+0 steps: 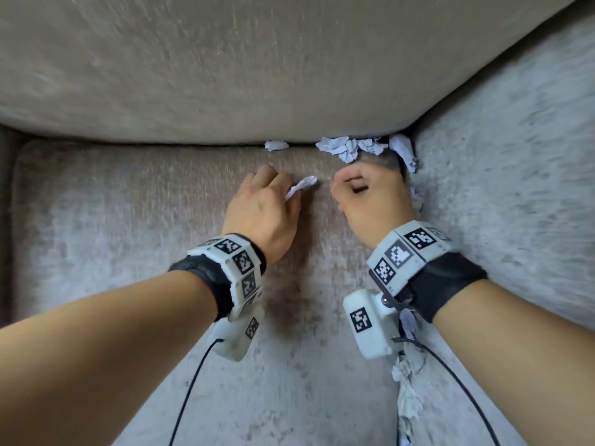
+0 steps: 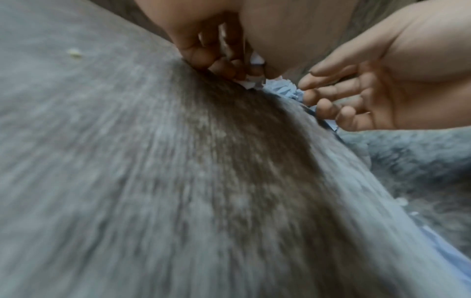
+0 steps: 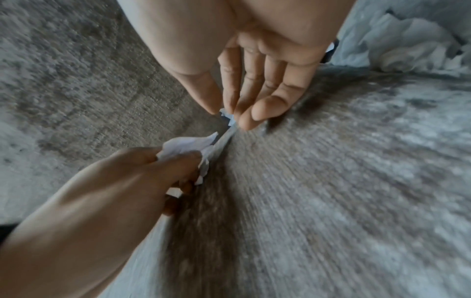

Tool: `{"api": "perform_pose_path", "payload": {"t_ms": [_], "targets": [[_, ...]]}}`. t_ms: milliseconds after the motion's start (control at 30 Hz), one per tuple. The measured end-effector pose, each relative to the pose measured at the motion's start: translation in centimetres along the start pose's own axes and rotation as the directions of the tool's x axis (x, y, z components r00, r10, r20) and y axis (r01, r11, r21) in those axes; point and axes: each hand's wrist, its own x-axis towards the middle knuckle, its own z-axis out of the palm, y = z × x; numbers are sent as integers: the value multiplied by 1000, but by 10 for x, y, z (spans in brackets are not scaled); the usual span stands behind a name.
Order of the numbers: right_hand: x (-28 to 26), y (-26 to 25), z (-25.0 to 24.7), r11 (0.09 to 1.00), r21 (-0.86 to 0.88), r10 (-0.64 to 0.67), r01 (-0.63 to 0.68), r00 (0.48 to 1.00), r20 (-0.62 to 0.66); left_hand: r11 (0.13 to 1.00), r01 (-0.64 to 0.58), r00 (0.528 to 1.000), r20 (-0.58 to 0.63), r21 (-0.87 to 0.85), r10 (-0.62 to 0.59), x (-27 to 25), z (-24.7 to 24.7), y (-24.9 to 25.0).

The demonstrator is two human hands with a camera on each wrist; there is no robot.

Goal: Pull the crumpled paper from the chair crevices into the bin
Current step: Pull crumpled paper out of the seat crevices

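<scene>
**On the seat cushion: paper held in left hand, more wedged in crevices**

Nearest the camera, along the right edge of the seat cushion [image 1: 128,252]: torn and crumpled side-gap paper [image 1: 407,394] lodged in the gap against the armrest [image 1: 515,188], partly covered by the right wrist.

At mid-seat: left hand [image 1: 264,207] curled round a twisted paper scrap [image 1: 302,186], pinched between thumb and fingers. Long axis of scrap tilted, free end pointing up and right toward the right hand. Right hand [image 1: 370,201] just beside it, fingers loosely bent, thumb close to fingertips; from the right wrist view, tips at a small sliver of paper, grip not confirmable.

Farther back, at the seam under the backrest [image 1: 225,75]: one small wad [image 1: 276,145] alone, then a cluster of crumpled sheets [image 1: 347,149] toward the corner, with a corner piece [image 1: 404,151] standing in the angle of the armrest.

No container in view.
</scene>
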Motion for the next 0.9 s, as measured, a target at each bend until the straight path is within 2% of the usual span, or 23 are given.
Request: {"api": "perform_pose_path", "payload": {"t_ms": [67,167,300,367,467,600,800,900], "targets": [[4,-2,4,1000,-8,-12,12,1000,-8,996,58,998,-19,-66,-60,-9,-3,-2],[10,-14,11,999,-42,-34,33,999,-25,981,153,988,55,-124,-147,-15,-12,-6],[20,-41,31,995,-55,-77,79,997,29,927,248,969,56,-283,-242,-20,-24,-18],[28,-51,46,995,-67,-75,75,997,2,925,241,970,38,-294,-241,-24,-32,-27],[36,-62,68,984,-174,-42,26,996,-85,941,208,977,5,-265,-214,-31,-42,-43],[43,-69,87,964,-255,26,-80,978,-209,936,275,960,6,-220,-281,-40,-47,-63],[43,-68,91,978,-181,50,-102,962,-269,918,296,954,45,-265,-295,-48,-47,-71],[40,-67,87,988,-135,38,-74,968,-250,920,279,959,41,-274,-279,-47,-48,-70]]}}
